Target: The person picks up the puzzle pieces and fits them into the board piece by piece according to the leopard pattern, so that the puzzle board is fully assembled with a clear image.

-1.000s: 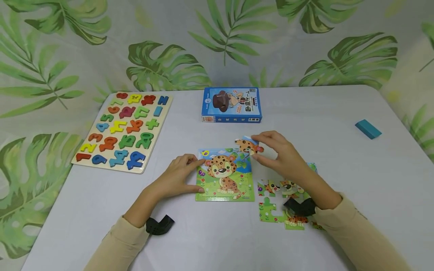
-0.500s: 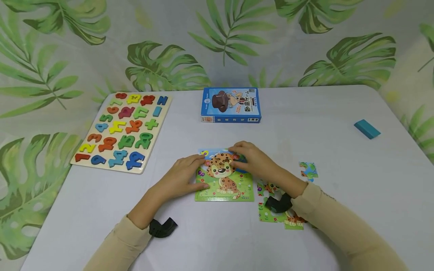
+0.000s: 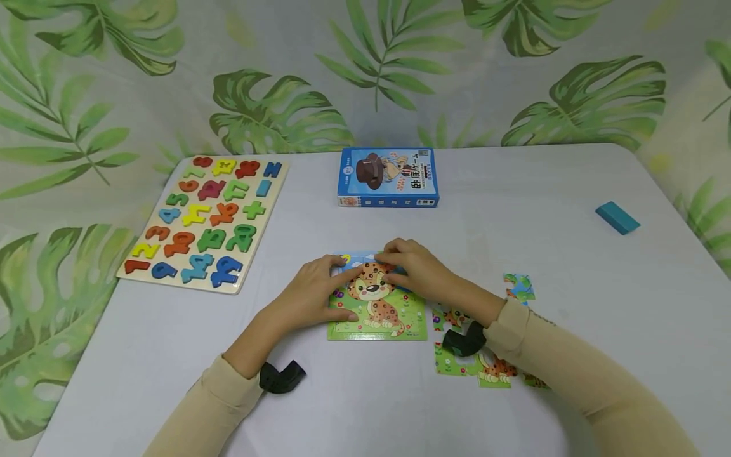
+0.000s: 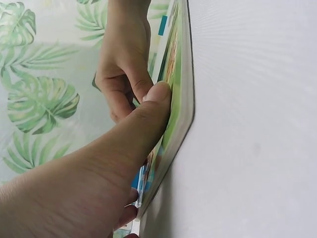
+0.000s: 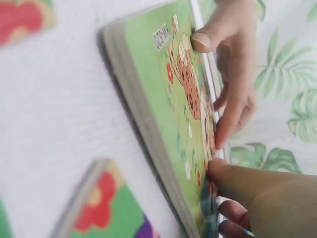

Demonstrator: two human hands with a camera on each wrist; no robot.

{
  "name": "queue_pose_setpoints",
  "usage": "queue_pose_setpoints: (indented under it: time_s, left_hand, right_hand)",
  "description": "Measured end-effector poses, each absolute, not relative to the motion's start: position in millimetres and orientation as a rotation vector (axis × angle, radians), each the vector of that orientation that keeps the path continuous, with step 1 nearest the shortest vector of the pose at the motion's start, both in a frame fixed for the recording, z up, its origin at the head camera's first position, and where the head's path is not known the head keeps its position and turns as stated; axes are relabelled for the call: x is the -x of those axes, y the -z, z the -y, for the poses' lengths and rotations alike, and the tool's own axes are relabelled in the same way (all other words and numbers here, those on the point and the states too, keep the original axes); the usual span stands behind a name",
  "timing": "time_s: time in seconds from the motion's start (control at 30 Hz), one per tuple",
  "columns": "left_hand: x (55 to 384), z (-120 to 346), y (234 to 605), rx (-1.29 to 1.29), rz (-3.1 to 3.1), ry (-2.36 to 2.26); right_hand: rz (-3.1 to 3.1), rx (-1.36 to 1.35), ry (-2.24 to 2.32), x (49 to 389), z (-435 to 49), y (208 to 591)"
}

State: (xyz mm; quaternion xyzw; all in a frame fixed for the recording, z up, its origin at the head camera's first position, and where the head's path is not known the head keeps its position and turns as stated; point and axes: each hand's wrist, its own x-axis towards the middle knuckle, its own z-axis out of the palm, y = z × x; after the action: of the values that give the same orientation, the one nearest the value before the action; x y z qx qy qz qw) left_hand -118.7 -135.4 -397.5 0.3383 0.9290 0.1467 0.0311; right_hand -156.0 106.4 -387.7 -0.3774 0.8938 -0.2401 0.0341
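A leopard jigsaw board point(image 3: 371, 324) lies flat on the table between the two hands. My left hand point(image 3: 305, 292) rests at its left side, the thumb on the lower left and the index finger reaching over the picture toward the leopard's head. At the board's top, my right hand point(image 3: 419, 270) pinches a spotted puzzle piece point(image 3: 374, 269), partly hidden under the fingers. In the right wrist view, the right thumb point(image 5: 230, 178) is low on the picture, close to the left fingertips. Whether the piece lies flush is unclear.
Several loose puzzle pieces point(image 3: 451, 362) lie right of the board, partly under the right forearm; another piece point(image 3: 520, 285) lies farther back. A number board point(image 3: 240, 279) is at the left, a blue game box point(image 3: 388, 178) behind, a teal block point(image 3: 618, 218) at far right.
My right hand has brought the spotted piece left and down from beyond the board's top right corner onto its top. The left index finger has moved farther right over the picture.
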Motion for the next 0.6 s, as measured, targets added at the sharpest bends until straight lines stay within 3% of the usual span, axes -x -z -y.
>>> queue_pose_setpoints:
  time_s: [0.3,0.6]
  left_hand:
    - [116,135,397,-0.999,-2.83,-0.444]
    - [116,135,399,-0.996,-2.825,-0.453]
  right_hand:
    - [-2.714,0.973,0.556,150,-106,382]
    - [-2.542,0.845,1.079,140,-137,353]
